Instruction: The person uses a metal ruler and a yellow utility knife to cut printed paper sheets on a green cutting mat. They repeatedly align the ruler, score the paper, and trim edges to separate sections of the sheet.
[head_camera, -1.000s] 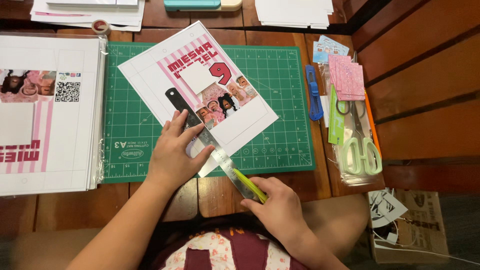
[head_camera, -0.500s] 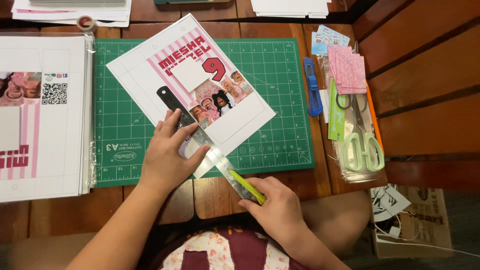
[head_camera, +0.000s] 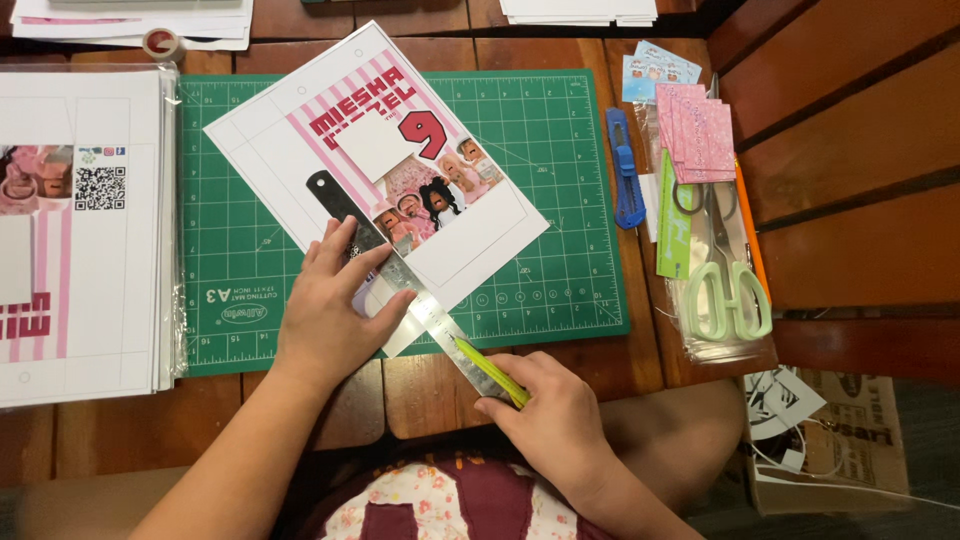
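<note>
Printed sheet (head_camera: 300, 140), white with pink stripes and small cartoon figures, lies tilted on the green cutting mat (head_camera: 560, 130), its lower corner reaching the mat's near edge. Across the sheet we see a metal ruler (head_camera: 400, 282) laid diagonally, its dark end up and to the left, its near end running off the mat toward the body. Our left hand (head_camera: 335, 315) lies spread flat, fingers pressing the ruler down onto the sheet. Our right hand (head_camera: 560, 420) is closed around a yellow-green craft knife (head_camera: 490, 370), whose tip sits against the ruler's edge just past the sheet's lower corner.

To the left of the mat we note a stack of similar printed sheets (head_camera: 80, 220) on the wooden bench (head_camera: 420, 395). To the right of the mat lie a blue utility knife (head_camera: 626, 170), a bundle of pink cards (head_camera: 695, 130), and pale green scissors (head_camera: 725, 285). A roll of tape (head_camera: 160, 42) rests near the mat's far left corner.
</note>
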